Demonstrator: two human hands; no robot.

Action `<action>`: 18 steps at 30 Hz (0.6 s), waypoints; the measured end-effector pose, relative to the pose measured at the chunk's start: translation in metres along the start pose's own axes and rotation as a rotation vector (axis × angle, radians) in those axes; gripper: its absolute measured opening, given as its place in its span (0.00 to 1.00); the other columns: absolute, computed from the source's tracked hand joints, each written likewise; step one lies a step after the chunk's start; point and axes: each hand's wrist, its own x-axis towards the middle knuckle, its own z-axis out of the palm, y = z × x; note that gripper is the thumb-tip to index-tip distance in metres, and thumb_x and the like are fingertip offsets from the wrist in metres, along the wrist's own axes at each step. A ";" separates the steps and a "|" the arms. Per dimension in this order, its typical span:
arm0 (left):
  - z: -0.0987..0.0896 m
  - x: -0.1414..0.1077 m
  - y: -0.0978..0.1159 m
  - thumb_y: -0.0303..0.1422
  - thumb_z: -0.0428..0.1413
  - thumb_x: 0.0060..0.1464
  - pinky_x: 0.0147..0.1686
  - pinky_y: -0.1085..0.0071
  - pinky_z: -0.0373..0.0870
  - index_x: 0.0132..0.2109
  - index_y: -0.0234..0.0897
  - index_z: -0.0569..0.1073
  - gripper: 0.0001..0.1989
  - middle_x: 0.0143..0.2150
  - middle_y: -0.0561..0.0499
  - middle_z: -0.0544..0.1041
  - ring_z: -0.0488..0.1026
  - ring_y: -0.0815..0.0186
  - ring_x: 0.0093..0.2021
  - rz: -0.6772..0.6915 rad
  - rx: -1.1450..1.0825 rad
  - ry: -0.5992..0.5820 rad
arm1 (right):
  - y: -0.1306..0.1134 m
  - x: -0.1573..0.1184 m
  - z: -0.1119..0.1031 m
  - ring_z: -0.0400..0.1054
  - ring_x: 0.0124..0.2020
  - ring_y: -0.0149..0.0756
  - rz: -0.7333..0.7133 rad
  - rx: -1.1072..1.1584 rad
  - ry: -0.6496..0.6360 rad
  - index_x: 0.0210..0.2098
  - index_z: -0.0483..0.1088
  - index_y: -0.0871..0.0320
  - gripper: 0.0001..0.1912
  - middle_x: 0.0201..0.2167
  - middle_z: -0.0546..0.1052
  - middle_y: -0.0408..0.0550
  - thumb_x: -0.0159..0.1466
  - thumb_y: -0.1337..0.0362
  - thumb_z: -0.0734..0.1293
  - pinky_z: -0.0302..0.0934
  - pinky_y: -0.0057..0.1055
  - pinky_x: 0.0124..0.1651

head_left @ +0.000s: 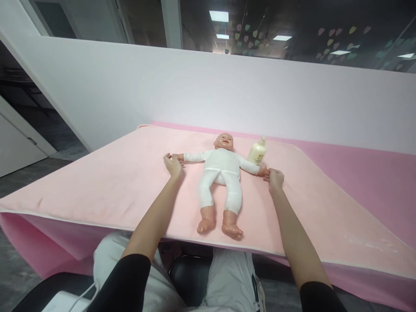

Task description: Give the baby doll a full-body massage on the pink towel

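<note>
A baby doll (222, 161) with a white cloth body lies on its back on a pink blanket (130, 186), its feet toward me. Both its arms are stretched out sideways. My left hand (173, 166) is closed on the doll's hand at the left of the view. On the other side, my right hand (275, 178) pinches the doll's other hand between thumb and fingers. A pale yellow pump bottle (258, 151) stands upright beside the doll, just behind the arm that my right hand holds.
A white wall (208, 91) rises behind the table, with dark glass above it. Darker pink cloth (357, 182) shows at the right and hangs over the front edge. My legs and a black chair (190, 273) are below the table edge.
</note>
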 end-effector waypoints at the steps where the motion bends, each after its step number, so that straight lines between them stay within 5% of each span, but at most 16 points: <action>1: 0.000 0.000 -0.001 0.35 0.47 0.58 0.15 0.75 0.67 0.52 0.40 0.62 0.15 0.52 0.42 0.63 0.70 0.74 0.23 0.006 0.011 0.011 | 0.000 0.002 -0.003 0.62 0.13 0.27 -0.012 -0.029 0.053 0.29 0.63 0.58 0.04 0.16 0.67 0.37 0.54 0.70 0.63 0.60 0.22 0.14; 6: -0.002 0.001 -0.003 0.30 0.48 0.56 0.29 0.69 0.73 0.53 0.39 0.62 0.16 0.55 0.41 0.57 0.72 0.71 0.29 0.060 0.106 0.024 | -0.011 -0.001 -0.025 0.63 0.13 0.28 0.016 -0.035 0.196 0.31 0.63 0.59 0.03 0.16 0.64 0.35 0.56 0.72 0.61 0.62 0.23 0.14; 9: 0.000 -0.003 -0.003 0.27 0.49 0.55 0.49 0.64 0.68 0.50 0.37 0.65 0.14 0.53 0.41 0.61 0.71 0.63 0.45 0.203 0.219 -0.047 | -0.019 -0.022 -0.040 0.65 0.16 0.27 0.197 0.180 0.093 0.30 0.63 0.60 0.05 0.18 0.67 0.39 0.58 0.75 0.60 0.66 0.22 0.19; 14: 0.018 -0.033 -0.004 0.30 0.50 0.55 0.53 0.58 0.64 0.47 0.37 0.68 0.12 0.48 0.41 0.70 0.69 0.58 0.50 0.373 0.224 -0.441 | -0.021 -0.096 -0.061 0.74 0.37 0.38 0.470 0.409 -0.265 0.42 0.65 0.64 0.11 0.35 0.75 0.57 0.61 0.74 0.57 0.74 0.32 0.40; 18: 0.033 -0.062 -0.001 0.35 0.53 0.55 0.57 0.57 0.61 0.49 0.36 0.70 0.15 0.52 0.41 0.72 0.68 0.56 0.54 0.297 0.153 -0.771 | -0.014 -0.144 -0.061 0.69 0.51 0.44 0.585 0.499 -0.504 0.57 0.58 0.66 0.22 0.51 0.70 0.64 0.67 0.61 0.57 0.69 0.40 0.50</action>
